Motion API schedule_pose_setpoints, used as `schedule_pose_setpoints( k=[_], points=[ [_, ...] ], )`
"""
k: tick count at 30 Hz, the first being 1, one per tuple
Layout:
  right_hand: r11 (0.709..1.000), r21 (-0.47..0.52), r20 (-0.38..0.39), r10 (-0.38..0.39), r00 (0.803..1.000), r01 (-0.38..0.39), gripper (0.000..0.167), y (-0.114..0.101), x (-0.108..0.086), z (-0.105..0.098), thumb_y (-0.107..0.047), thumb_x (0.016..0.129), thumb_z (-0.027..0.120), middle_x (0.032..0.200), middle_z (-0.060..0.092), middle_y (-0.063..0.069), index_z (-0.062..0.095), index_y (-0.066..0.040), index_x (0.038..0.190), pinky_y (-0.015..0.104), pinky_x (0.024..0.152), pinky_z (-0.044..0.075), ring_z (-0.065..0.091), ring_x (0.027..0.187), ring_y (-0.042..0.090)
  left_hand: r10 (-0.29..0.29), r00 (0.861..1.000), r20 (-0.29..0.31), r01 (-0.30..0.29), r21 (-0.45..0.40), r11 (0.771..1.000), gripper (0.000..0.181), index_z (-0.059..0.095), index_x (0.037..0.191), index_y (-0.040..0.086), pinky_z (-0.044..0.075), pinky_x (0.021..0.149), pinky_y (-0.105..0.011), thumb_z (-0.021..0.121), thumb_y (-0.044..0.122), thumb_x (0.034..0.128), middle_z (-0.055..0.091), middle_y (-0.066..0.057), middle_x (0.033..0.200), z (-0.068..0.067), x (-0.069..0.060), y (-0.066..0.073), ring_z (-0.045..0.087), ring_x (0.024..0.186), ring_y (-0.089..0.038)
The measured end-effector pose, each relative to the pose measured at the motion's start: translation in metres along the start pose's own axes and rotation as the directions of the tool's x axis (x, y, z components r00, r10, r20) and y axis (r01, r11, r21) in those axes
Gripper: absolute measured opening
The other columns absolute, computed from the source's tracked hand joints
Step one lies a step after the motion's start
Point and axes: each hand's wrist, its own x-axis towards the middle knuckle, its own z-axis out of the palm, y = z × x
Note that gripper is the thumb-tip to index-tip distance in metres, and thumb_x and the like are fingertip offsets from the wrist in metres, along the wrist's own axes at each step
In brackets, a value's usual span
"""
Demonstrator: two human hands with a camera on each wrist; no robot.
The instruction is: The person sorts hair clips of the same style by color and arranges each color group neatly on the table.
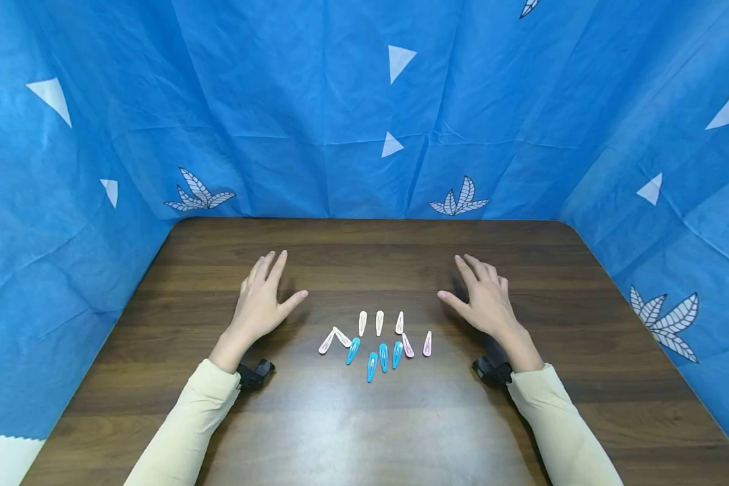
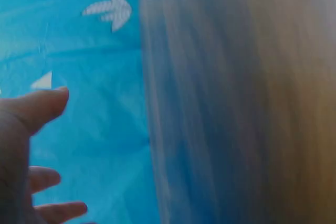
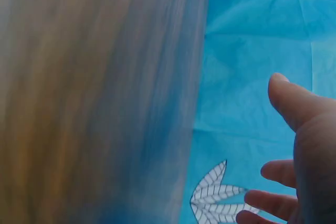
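Observation:
Several snap hair clips lie in a loose cluster on the table between the two hands. Blue clips (image 1: 372, 367) are nearest the person, cream-white clips (image 1: 379, 323) lie behind and to the left, and two pink clips (image 1: 427, 343) are at the right. My left hand (image 1: 258, 304), fingers spread and thumb toward the clips, is left of the cluster and holds nothing. To the right, my right hand (image 1: 484, 297) mirrors it, also bare of any object. Both wrist views show thumb and fingers apart, with no clips in sight.
A brown wood-grain table (image 1: 364, 263) spans the view. Blue cloth (image 1: 316, 88) with white triangles and leaf prints hangs behind it and along both sides. Each wrist wears a black camera mount, one on the left (image 1: 255, 373) and one on the right (image 1: 492, 370).

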Motion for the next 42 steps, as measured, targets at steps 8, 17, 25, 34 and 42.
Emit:
schedule_pose_setpoints(
  k=[8, 17, 25, 34, 42],
  points=[
    [0.984, 0.165, -0.022, -0.063, 0.998, 0.066, 0.063, -0.022, -0.002, 0.009, -0.043, 0.083, 0.073, 0.122, 0.055, 0.016, 0.058, -0.004, 0.131, 0.053, 0.089, 0.038, 0.047, 0.113, 0.034, 0.090, 0.991, -0.100, -0.116, -0.308, 0.944, 0.072, 0.053, 0.137, 0.003, 0.043, 0.096, -0.055, 0.081, 0.028, 0.0753, 0.056, -0.020, 0.126, 0.018, 0.003, 0.036, 0.052, 0.117, -0.037],
    [0.940, 0.320, 0.037, -0.139, 0.990, 0.120, 0.053, -0.048, -0.005, 0.021, -0.036, 0.080, 0.077, 0.108, 0.060, 0.010, 0.063, -0.004, 0.120, 0.043, 0.084, 0.041, 0.051, 0.095, 0.025, 0.149, 0.989, -0.021, -0.142, -0.467, 0.873, 0.062, 0.059, 0.127, -0.001, 0.050, 0.088, -0.050, 0.083, 0.017, 0.0728, 0.061, -0.021, 0.118, 0.038, 0.004, 0.059, 0.060, 0.104, -0.035],
    [0.930, 0.343, 0.067, -0.166, 0.984, 0.133, 0.050, -0.057, -0.008, 0.029, -0.036, 0.077, 0.079, 0.103, 0.061, 0.007, 0.066, -0.005, 0.114, 0.041, 0.083, 0.041, 0.051, 0.092, 0.022, 0.170, 0.984, 0.044, -0.124, -0.511, 0.850, 0.056, 0.062, 0.121, -0.003, 0.051, 0.089, -0.048, 0.084, 0.013, 0.0721, 0.061, -0.020, 0.115, 0.051, 0.002, 0.066, 0.061, 0.103, -0.035],
    [0.936, 0.325, 0.106, -0.177, 0.979, 0.134, 0.048, -0.060, -0.011, 0.034, -0.038, 0.076, 0.079, 0.100, 0.060, 0.004, 0.066, -0.009, 0.111, 0.039, 0.083, 0.040, 0.051, 0.091, 0.019, 0.169, 0.982, 0.083, -0.103, -0.515, 0.851, 0.053, 0.064, 0.119, -0.001, 0.051, 0.089, -0.045, 0.084, 0.011, 0.0715, 0.062, -0.016, 0.114, 0.058, 0.001, 0.069, 0.060, 0.102, -0.028],
    [0.946, 0.298, 0.131, -0.173, 0.976, 0.128, 0.045, -0.061, -0.011, 0.038, -0.040, 0.075, 0.079, 0.097, 0.060, 0.002, 0.067, -0.011, 0.108, 0.034, 0.078, 0.037, 0.051, 0.089, 0.016, 0.165, 0.979, 0.122, -0.086, -0.491, 0.867, 0.050, 0.067, 0.116, 0.001, 0.051, 0.089, -0.042, 0.085, 0.015, 0.0707, 0.063, -0.009, 0.113, 0.065, 0.000, 0.069, 0.059, 0.102, -0.025]
  ],
)
